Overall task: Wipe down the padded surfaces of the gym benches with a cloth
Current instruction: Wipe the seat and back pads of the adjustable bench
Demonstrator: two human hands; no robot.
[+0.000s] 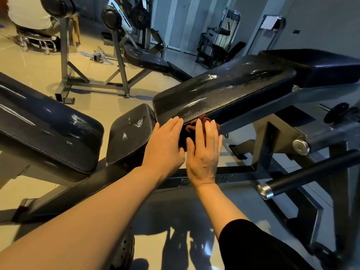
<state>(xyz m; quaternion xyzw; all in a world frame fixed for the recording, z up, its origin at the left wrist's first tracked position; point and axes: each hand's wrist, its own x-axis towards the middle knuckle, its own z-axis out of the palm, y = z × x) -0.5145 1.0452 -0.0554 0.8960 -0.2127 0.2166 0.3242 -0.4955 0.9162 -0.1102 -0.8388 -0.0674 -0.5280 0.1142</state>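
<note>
A long black padded bench (224,88) runs from the centre to the upper right, its top streaked with wet marks. My right hand (203,152) lies flat with fingers together, pressing a dark red-brown cloth (202,121) against the near side edge of that pad. My left hand (165,145) rests flat just to the left on the same edge, fingers extended, touching the pad beside the cloth. A small black seat pad (128,133) sits left of my hands, and a second long black bench pad (46,125) lies at the far left.
The bench's grey steel frame (272,145) and a black roller bar with a chrome end (303,174) stand to the right. Other gym machines (120,36) fill the back on a tiled floor. A seated person (29,14) is at the top left.
</note>
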